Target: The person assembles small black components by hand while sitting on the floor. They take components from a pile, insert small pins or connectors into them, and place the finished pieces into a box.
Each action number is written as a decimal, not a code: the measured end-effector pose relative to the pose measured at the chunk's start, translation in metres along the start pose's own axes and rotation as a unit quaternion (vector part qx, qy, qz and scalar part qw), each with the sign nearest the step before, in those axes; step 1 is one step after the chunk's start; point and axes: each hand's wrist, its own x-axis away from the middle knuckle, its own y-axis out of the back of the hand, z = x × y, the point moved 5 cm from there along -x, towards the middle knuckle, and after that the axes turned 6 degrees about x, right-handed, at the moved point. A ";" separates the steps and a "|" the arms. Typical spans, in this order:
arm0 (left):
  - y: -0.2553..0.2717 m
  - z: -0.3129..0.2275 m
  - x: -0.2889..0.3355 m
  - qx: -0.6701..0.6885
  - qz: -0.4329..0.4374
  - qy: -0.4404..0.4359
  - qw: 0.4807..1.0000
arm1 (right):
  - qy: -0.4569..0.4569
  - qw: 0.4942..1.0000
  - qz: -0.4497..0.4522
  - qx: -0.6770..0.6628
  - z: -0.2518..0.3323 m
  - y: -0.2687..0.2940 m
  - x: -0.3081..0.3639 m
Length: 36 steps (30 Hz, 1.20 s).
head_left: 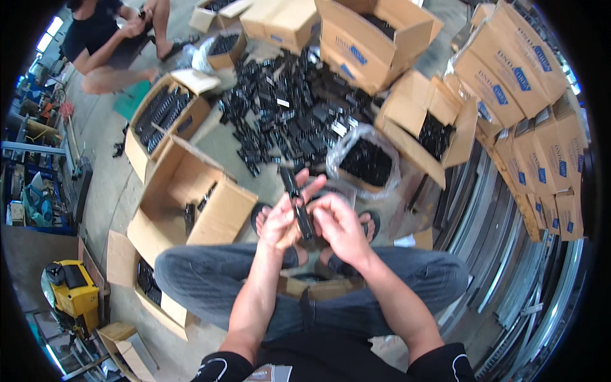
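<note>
My left hand (279, 224) is closed around a long, narrow black part (305, 221), held out above my feet with its far end pointing up and slightly left. Beside it, my right hand (340, 228) has its fingers curled in a pinch close to the part's right side; whatever lies between those fingertips is hidden. Just beyond my hands, a large heap of similar black parts (280, 114) is spread over the floor. To the right of the heap stands a container lined with a clear plastic bag (332, 167), full of small black pieces.
An open carton (168, 219) with a few black parts stands at my left. More open cartons (398, 130) ring the heap. Stacked boxes (509, 83) and metal profiles (503, 267) line the right. Another person (105, 38) sits far left; a yellow machine (73, 290) stands near left.
</note>
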 end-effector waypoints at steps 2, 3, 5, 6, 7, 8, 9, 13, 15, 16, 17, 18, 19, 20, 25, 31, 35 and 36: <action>-0.001 0.000 0.002 0.009 0.002 0.003 1.000 | -0.033 0.999 0.000 0.014 0.002 -0.002 0.001; -0.004 0.002 0.004 0.010 -0.004 0.005 1.000 | -0.040 0.999 -0.003 0.028 0.000 -0.001 0.002; -0.002 0.001 0.003 -0.007 -0.013 -0.004 1.000 | -0.041 0.998 -0.009 0.038 0.000 -0.001 0.000; -0.001 0.001 0.003 -0.016 -0.026 -0.005 1.000 | -0.050 0.999 0.007 0.006 -0.004 -0.001 0.001; -0.005 0.000 0.001 0.000 -0.016 -0.007 1.000 | -0.049 0.999 0.004 -0.008 0.000 -0.001 0.001; -0.003 0.000 0.002 0.005 -0.015 -0.008 1.000 | -0.054 0.998 0.002 -0.025 0.005 -0.003 0.004; -0.004 -0.001 0.002 0.006 -0.008 -0.008 1.000 | -0.060 0.996 0.015 -0.063 0.010 -0.006 0.004; -0.005 -0.001 0.002 -0.027 -0.016 -0.009 0.999 | -0.087 0.994 0.052 -0.036 0.000 -0.005 0.002; -0.005 0.000 0.001 -0.024 -0.011 -0.006 1.000 | -0.069 0.996 0.047 -0.033 -0.010 -0.004 0.001; -0.005 0.001 0.001 -0.022 -0.005 -0.003 1.000 | -0.049 0.997 0.043 -0.029 -0.012 -0.003 0.002; 0.002 0.004 0.001 -0.024 -0.026 -0.008 0.999 | -0.053 0.997 0.041 -0.030 -0.009 -0.005 0.003; 0.004 0.004 0.002 -0.024 -0.027 -0.009 0.999 | -0.041 0.998 0.016 -0.047 0.003 -0.010 0.005; 0.006 0.003 0.003 -0.019 -0.032 -0.017 0.999 | -0.030 0.997 -0.009 -0.064 0.010 -0.010 0.005; 0.005 0.001 0.003 -0.015 -0.033 -0.024 0.999 | -0.029 0.998 -0.008 -0.063 0.007 -0.010 0.005; -0.007 0.001 0.003 -0.013 -0.007 -0.002 1.000 | -0.075 0.994 0.075 0.001 -0.006 -0.004 0.003; 0.000 0.000 0.003 -0.005 -0.020 -0.014 1.000 | -0.014 0.999 0.034 -0.007 0.003 -0.009 0.004; -0.004 0.002 0.002 -0.015 -0.018 -0.011 1.000 | -0.055 0.997 0.052 -0.016 -0.005 -0.006 0.003; -0.003 0.002 0.002 -0.018 -0.022 -0.011 1.000 | -0.049 0.998 0.048 -0.015 0.000 -0.007 0.003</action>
